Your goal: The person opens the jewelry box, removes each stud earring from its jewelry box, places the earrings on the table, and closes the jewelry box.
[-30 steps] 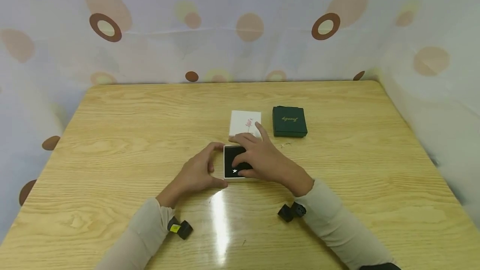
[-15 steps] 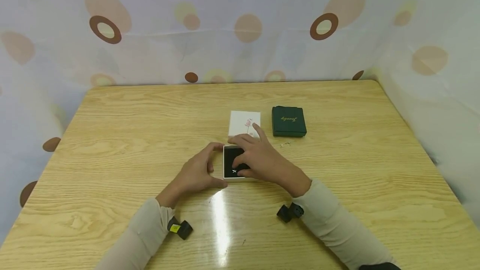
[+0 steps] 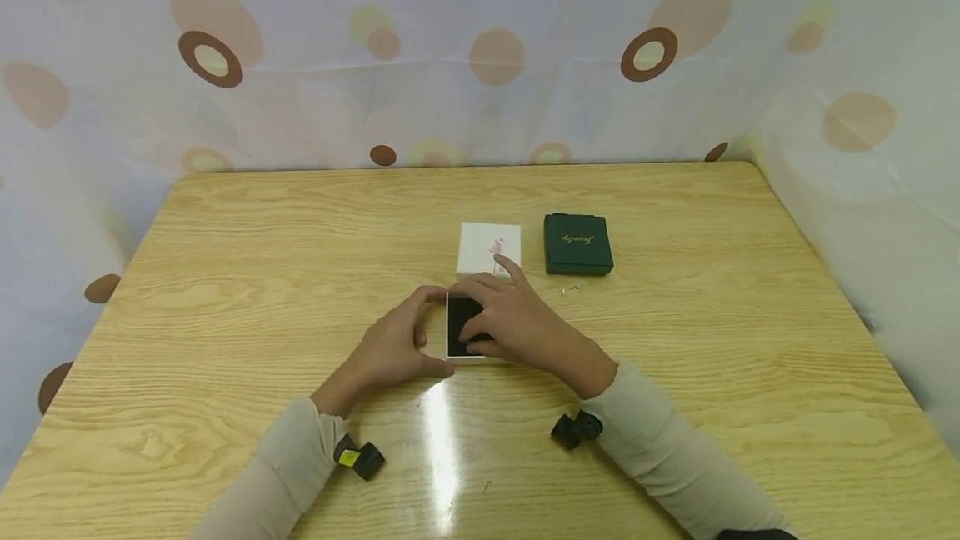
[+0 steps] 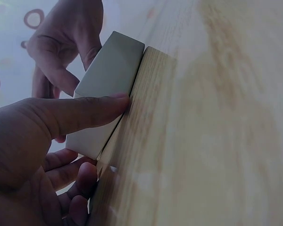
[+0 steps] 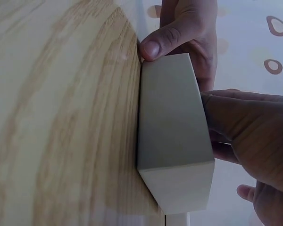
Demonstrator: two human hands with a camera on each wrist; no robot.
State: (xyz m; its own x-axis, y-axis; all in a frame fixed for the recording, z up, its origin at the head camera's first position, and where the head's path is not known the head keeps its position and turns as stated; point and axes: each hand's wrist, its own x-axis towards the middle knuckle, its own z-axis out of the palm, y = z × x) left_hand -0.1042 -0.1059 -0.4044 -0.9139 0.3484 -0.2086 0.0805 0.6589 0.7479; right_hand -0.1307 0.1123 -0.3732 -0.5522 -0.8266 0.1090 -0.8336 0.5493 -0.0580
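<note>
A small white box (image 3: 476, 361) with a black insert (image 3: 459, 311) lies open-topped on the wooden table. My left hand (image 3: 392, 347) holds it from the left, thumb along the near wall and index finger at the far corner. The left wrist view shows that thumb (image 4: 99, 110) flat against the box's side. Over the insert, my right hand (image 3: 521, 323) has thumb and index fingertips brought together at the spot of a small silver star-shaped earring, now almost hidden by them. In the right wrist view its fingers (image 5: 226, 113) reach down past the box's rim.
Behind the box lies a white lid (image 3: 476, 247) with a pink flower print, partly under the right hand's outstretched finger. A dark green box (image 3: 578, 242) with gold lettering stands to its right. Tiny metallic pieces (image 3: 572, 290) lie in front of the green box.
My right hand has shifted slightly left and its fingertips have closed over the silver star, which showed on the insert before. The left hand and box have stayed put.
</note>
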